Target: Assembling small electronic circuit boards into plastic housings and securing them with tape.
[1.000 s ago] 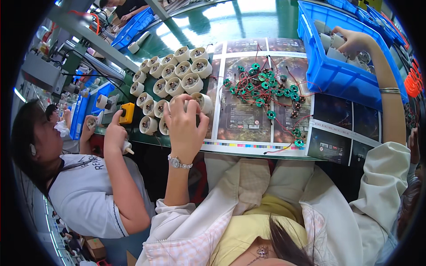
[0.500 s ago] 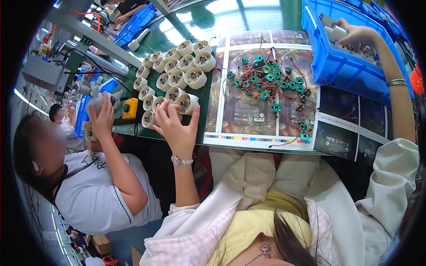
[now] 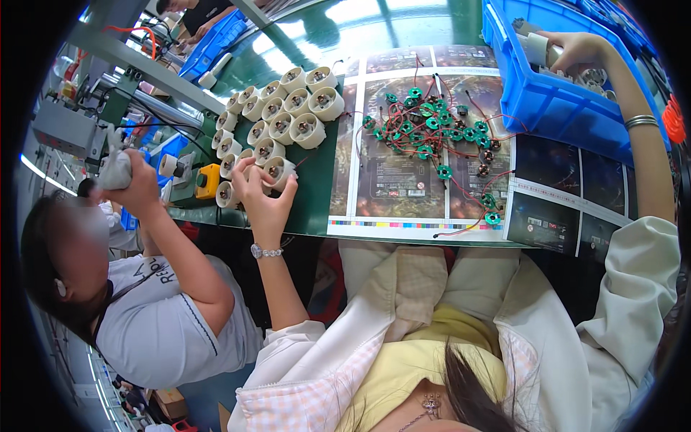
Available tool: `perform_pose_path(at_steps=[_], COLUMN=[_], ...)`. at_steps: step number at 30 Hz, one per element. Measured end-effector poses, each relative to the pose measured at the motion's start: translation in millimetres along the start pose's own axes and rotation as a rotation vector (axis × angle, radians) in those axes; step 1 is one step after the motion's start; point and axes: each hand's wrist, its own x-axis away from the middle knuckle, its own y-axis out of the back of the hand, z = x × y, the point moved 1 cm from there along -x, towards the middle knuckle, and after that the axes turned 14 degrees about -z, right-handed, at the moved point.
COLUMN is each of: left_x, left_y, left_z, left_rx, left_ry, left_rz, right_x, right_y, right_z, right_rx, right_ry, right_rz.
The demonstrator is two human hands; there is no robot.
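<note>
Closes the left hand (image 3: 263, 198) round one cream cylinder (image 3: 277, 171): thumb on one side, fingers curled over the other, a real grip where a second ago lay only a flat palm over the near end of the rows (image 3: 288, 108). Holds that cylinder at the near edge of the rows, low over the green table (image 3: 317, 194) and just left of the printed sheet (image 3: 403, 194); whether lifted or resting there, cannot tell. Means one piece singled out from the rest, in the fingers now and not merely covered.

Keeps the right hand (image 3: 576, 50) in the blue bin (image 3: 554, 108), much as before, fingers bent down beside a white part (image 3: 534, 47). Touches it, by the look of it, but whether gripping it, cannot tell.

Leaves the green discs (image 3: 432, 133) with their red wires in place on the sheet, between the two hands.

To the left, a co-worker's hand (image 3: 137, 187), higher than a second ago, clasps a white tool (image 3: 115, 169), well clear of the cylinder and near a yellow box (image 3: 207, 180).
</note>
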Motion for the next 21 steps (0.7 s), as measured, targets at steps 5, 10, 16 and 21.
perform_pose_path(at_steps=[5,10,16,21], left_x=[13.6,13.5,19.8,20.0], left_y=[3.7,-4.6,-18.4,-21.7], left_z=[-22.4,-86.4,-106.8,-98.9], left_rx=[0.043,0.203,0.355,0.483], left_ry=[0.046,-0.034,-0.096,0.115], left_rz=[-0.113,-0.080,0.049,0.125], right_x=[8.7,14.0,-2.0,-2.4], right_y=[-10.3,-3.7,-1.5,-2.8], right_z=[15.2,14.6,16.0,17.5], right_rx=[-0.022,0.021,0.069,0.105], right_ry=[-0.007,-0.029,0.053,0.038], right_rz=[-0.034,0.089,0.164,0.148])
